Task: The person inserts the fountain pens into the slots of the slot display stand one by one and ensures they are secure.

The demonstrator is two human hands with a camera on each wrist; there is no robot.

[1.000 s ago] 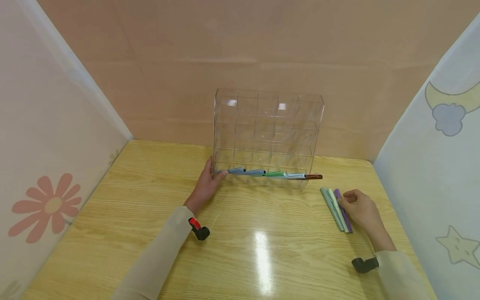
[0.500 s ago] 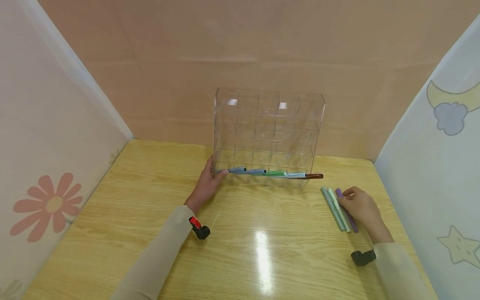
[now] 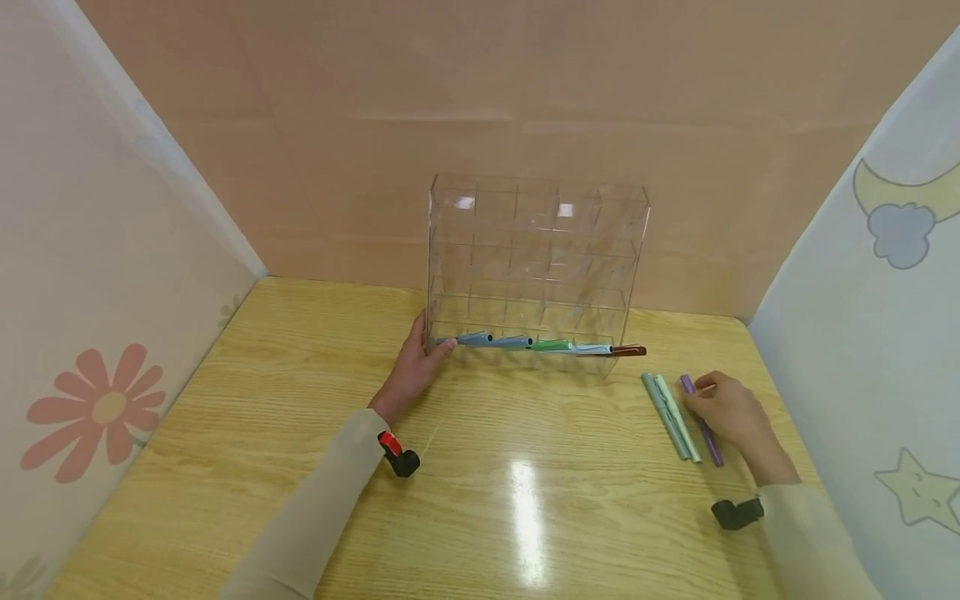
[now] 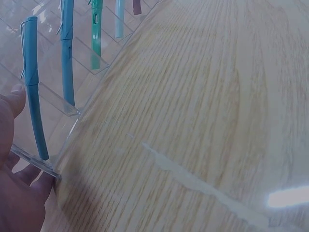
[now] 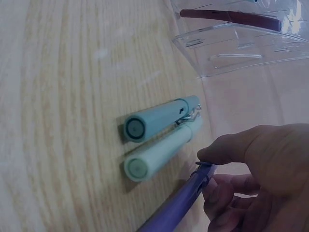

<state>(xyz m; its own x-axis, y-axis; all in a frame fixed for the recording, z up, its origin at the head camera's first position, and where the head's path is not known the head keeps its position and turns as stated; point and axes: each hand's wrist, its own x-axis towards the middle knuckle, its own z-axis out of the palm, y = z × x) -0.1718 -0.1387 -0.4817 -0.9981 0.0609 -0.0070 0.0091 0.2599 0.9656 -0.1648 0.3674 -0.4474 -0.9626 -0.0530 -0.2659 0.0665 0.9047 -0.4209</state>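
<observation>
My left hand (image 3: 408, 377) grips the lower left side of a clear acrylic pen rack (image 3: 531, 242), thumb in front and fingers behind in the left wrist view. A row of pens lies across the rack's bottom tier: blue ones, such as the blue pen (image 4: 31, 82), a green pen (image 3: 551, 345), a light blue pen (image 3: 592, 349) and a brown pen (image 5: 231, 18). At the right, thumb and fingers of my right hand (image 3: 738, 412) pinch a purple pen (image 5: 178, 205) near its clip. Beside it on the table lie a pale mint pen (image 5: 159, 152) and a grey-green pen (image 5: 157, 121), side by side.
The wooden table (image 3: 480, 500) has a bright light reflection near the front. Behind the rack stands a plain tan backdrop (image 3: 345, 167). Patterned white panels close in the left side (image 3: 150, 250) and the right side (image 3: 847, 333). The rack's upper tiers hold no pens.
The purple pen in my right hand has shifted right, away from the mint pen, opening a gap between them. My left hand and the rack look the same.
</observation>
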